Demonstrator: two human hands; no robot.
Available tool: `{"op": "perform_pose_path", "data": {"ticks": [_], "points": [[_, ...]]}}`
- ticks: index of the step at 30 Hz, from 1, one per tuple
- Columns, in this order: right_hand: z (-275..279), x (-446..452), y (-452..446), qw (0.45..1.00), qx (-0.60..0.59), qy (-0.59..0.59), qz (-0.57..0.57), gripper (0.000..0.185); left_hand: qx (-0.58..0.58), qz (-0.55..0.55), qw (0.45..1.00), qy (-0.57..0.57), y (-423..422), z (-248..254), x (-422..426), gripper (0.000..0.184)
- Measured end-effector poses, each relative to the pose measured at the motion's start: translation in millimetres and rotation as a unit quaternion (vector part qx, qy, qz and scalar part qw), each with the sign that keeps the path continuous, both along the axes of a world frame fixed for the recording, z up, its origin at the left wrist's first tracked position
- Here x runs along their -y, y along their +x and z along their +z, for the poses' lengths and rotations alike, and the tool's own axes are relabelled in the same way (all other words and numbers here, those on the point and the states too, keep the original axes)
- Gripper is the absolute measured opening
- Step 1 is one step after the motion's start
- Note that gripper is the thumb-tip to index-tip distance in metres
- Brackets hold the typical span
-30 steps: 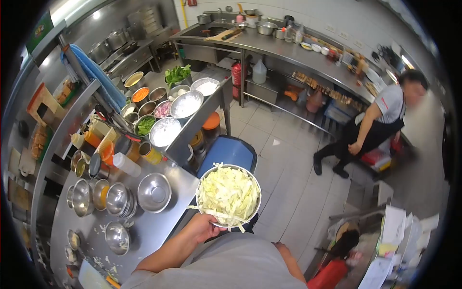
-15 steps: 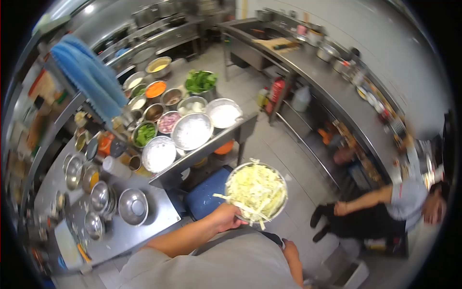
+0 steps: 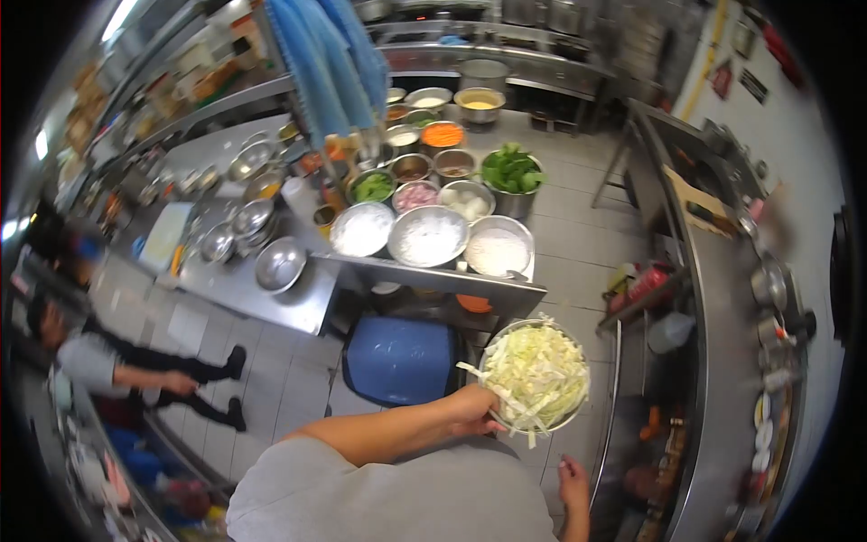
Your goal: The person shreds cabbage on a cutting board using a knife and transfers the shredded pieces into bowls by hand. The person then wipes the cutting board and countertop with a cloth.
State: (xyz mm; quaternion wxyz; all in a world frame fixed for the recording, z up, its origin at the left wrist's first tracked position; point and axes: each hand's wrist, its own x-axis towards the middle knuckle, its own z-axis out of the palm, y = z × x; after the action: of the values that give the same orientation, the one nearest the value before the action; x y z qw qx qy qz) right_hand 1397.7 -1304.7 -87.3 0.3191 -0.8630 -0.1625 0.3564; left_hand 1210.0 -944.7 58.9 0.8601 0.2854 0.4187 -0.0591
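A round metal bowl heaped with shredded pale cabbage (image 3: 537, 375) is held up in front of my body. My left hand (image 3: 476, 409) grips its rim at the left, and some shreds hang over the edge. Low at my right side hangs my right hand (image 3: 573, 483), away from the bowl, its fingers partly bent and too small to read clearly. Beyond the bowl, a stand (image 3: 433, 274) carries bowls of white powder (image 3: 427, 237), shredded carrot (image 3: 442, 135), leafy greens (image 3: 512, 170) and other ingredients.
Under the stand is a blue-lidded bin (image 3: 400, 359). A steel counter (image 3: 302, 303) with empty bowls (image 3: 281, 265) lies left. A long counter (image 3: 722, 298) runs along the right. Another person (image 3: 95, 366) is at the far left. A blue towel (image 3: 330, 68) hangs ahead.
The view has swung round; the stand of ingredients is now straight ahead. The cabbage bowl stays in my left hand. The other person, formerly at the right, is out of view; a person shows at left.
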Motion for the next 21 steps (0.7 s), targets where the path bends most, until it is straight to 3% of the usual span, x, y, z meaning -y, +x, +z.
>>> {"op": "perform_pose_path", "data": {"ticks": [3,5,6,8,10,12,13,14,16,21], "points": [[29.9,-39.1,85.9,0.99,-0.114,0.057,0.053,0.051,-0.005,0.033,0.999,-0.028,26.8,4.2,22.0,0.037],[80.2,-84.4,118.5,0.958,-0.235,0.161,-0.027,0.068,0.0,0.052,0.998,-0.019,54.9,9.2,29.0,0.038],[95.0,-100.4,131.3,0.959,-0.234,0.159,-0.005,0.068,0.006,0.05,0.999,-0.011,69.5,9.9,29.9,0.039],[111.5,-138.6,152.8,0.864,-0.408,0.295,0.022,0.077,0.024,0.078,0.997,-0.002,98.9,6.6,26.7,0.04],[93.0,-157.9,179.9,0.881,-0.394,0.26,0.034,0.075,0.048,0.047,0.998,0.01,128.6,2.1,17.9,0.053],[68.5,-179.8,212.9,0.893,-0.337,0.299,0.017,0.077,0.045,0.089,0.994,0.033,159.7,3.6,5.7,0.063],[67.0,-187.0,222.1,0.875,-0.351,0.332,0.009,0.078,0.036,0.108,0.992,0.049,174.1,3.6,-0.9,0.074],[71.7,-198.6,228.6,0.875,-0.358,0.325,0.023,0.078,0.034,0.125,0.99,0.048,191.6,1.9,-10.5,0.074],[75.0,-220.5,244.1,0.828,-0.375,0.415,-0.04,0.077,0.016,0.09,0.995,0.038,221.0,-0.7,-34.0,0.09],[100.9,-272.4,297.4,0.866,-0.356,0.352,0.004,0.081,0.02,0.089,0.993,0.069,263.4,31.7,-78.9,0.091]]}}
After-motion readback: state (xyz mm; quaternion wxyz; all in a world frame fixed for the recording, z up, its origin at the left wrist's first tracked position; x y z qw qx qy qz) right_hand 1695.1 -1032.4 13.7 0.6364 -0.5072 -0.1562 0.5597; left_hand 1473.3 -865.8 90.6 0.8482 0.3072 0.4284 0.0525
